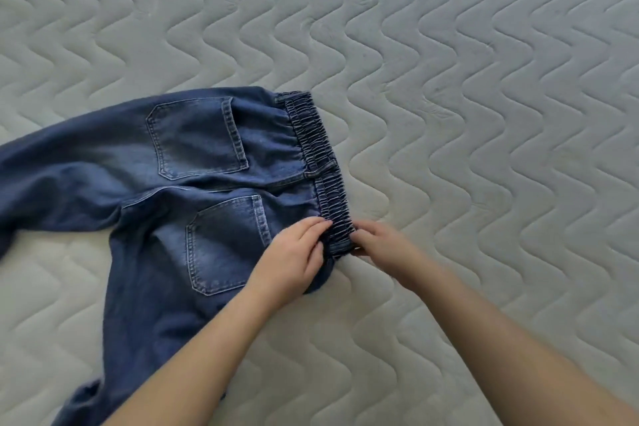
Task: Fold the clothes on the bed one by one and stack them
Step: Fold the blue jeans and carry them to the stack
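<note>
quilted mattress [449, 79] lay under blue jeans [193, 162], pockets up. both hands pinched the near end of their elastic waistband [318, 156]: left hand [294, 259] on the pocket side, right hand [380, 245] on the outer side. wrists low, forearms converging. gathered elastic could slip, skewing the fold.

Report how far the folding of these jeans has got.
Done: the jeans lie spread on the mattress, back pockets up, legs apart. In hand: the left hand and right hand grip the near end of the elastic waistband. Left: every fold; no stack is in view.
</note>
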Demonstrator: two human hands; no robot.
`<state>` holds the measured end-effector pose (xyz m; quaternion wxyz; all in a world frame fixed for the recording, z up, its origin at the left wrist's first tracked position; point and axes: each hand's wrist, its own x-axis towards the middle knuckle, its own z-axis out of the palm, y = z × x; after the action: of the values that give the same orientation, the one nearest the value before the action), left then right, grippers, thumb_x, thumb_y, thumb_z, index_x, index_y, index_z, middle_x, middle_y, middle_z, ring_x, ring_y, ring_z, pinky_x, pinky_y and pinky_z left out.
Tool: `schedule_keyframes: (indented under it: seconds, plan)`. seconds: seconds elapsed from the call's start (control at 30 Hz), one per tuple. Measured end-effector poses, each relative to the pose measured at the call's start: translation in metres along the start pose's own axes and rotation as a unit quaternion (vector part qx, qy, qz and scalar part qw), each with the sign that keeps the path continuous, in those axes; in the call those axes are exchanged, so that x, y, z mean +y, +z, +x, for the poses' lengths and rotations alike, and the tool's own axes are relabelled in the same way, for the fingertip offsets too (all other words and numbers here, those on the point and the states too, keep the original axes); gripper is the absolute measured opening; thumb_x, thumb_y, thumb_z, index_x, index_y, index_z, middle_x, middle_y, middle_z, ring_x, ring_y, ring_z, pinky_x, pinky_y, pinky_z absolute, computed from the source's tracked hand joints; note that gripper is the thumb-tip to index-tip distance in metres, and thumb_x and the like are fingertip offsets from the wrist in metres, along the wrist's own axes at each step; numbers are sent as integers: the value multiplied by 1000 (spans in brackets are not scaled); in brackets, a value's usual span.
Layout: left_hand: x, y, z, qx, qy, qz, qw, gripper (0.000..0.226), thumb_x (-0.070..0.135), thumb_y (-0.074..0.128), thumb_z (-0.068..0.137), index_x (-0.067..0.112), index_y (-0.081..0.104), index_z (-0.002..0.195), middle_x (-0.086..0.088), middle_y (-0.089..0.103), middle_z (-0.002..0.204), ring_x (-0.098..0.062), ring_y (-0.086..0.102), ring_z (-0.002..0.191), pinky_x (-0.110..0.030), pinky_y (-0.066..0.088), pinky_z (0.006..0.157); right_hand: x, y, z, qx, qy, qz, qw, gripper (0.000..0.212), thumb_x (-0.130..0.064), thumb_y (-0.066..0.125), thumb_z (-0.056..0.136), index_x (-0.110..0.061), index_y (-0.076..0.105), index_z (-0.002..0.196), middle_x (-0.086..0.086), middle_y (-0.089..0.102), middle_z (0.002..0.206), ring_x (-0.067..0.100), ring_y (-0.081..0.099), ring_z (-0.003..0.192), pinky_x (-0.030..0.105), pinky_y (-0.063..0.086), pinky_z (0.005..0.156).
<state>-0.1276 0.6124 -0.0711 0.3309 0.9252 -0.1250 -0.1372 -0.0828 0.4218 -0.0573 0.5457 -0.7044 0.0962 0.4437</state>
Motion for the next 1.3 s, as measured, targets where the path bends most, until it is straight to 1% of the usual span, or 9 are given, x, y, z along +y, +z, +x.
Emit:
schedule_keyframes:
  seconds: [0.1, 0.2, 0.3, 0.5, 0.7, 0.83, 1.0, 1.17, 1.3]
  plan:
    - [20, 11, -14, 42, -144, -183, 971, 45, 33, 39, 98, 27, 44, 142, 18, 42, 144, 9, 34, 134, -11, 24, 111, -6, 2, -4, -84, -38, 54, 994, 47, -12, 26, 100, -22, 63, 127, -7, 65, 127, 7, 53, 123, 41, 35, 112]
    - [29, 0, -7, 108, -268, -337, 896, 40, 34, 38, 93, 48, 48, 128, 31, 52, 131, 13, 43, 126, -6, 32, 102, -19, 5, -2, -122, -39, 115, 985, 50, -18, 21, 98, -23, 57, 133, -10, 61, 132, 4, 51, 127, 39, 32, 113]
    - [24, -15, -8, 139, -251, -290, 913, 54, 51, 45, 82, 50, 38, 136, 33, 45, 135, 21, 39, 123, -4, 30, 102, -35, 20, 9, -129, -46, 171, 976, 47, -20, 32, 88, -22, 59, 128, -6, 63, 128, 8, 55, 119, 35, 39, 105]
    - [-11, -38, -17, 257, -254, -215, 907, 70, 11, 58, 93, 54, 30, 141, 55, 38, 124, 25, 42, 115, 5, 30, 88, -62, 55, 38, -163, -35, 121, 979, 64, 10, 27, 81, -16, 56, 132, -5, 60, 129, 11, 54, 116, 25, 42, 92]
    - [-46, -57, -19, 349, -276, -206, 871, 45, 10, 58, 89, 48, 52, 112, 22, 59, 79, -1, 52, 63, -5, 40, 58, -63, 33, 76, 45, -100, 99, 989, 50, 11, 39, 87, -23, 63, 114, 7, 64, 112, 15, 59, 96, 26, 46, 84]
    - [-71, -68, -33, 374, -281, -195, 862, 40, 14, 60, 86, 45, 52, 110, 22, 58, 78, 1, 51, 61, -6, 42, 56, -71, 29, 99, 114, -171, -63, 977, 53, -16, 52, 83, -31, 52, 133, -1, 52, 125, 9, 52, 106, 25, 44, 93]
    - [-101, -83, -49, 394, -279, -240, 842, 32, 25, 59, 77, 38, 58, 106, 14, 62, 87, -9, 55, 70, -20, 48, 66, -104, 29, 137, 131, -257, -255, 923, 48, -8, 52, 95, -25, 49, 139, 3, 42, 142, 17, 38, 133, 21, 24, 109]
    - [-127, -105, -64, 404, -256, -247, 843, 33, 29, 58, 76, 39, 58, 107, 17, 63, 93, -5, 58, 77, -14, 47, 74, -126, 32, 167, 159, -286, -509, 796, 51, -16, 56, 92, -35, 46, 138, 2, 30, 149, 28, 28, 134, 41, 20, 111]
    - [-134, -114, -72, 365, -246, -259, 860, 33, 32, 64, 76, 40, 57, 107, 19, 64, 94, -2, 58, 78, -15, 48, 76, -155, 37, 187, 143, -295, -583, 744, 45, -28, 59, 93, -36, 45, 135, 9, 5, 161, 33, 4, 147, 50, 10, 115]
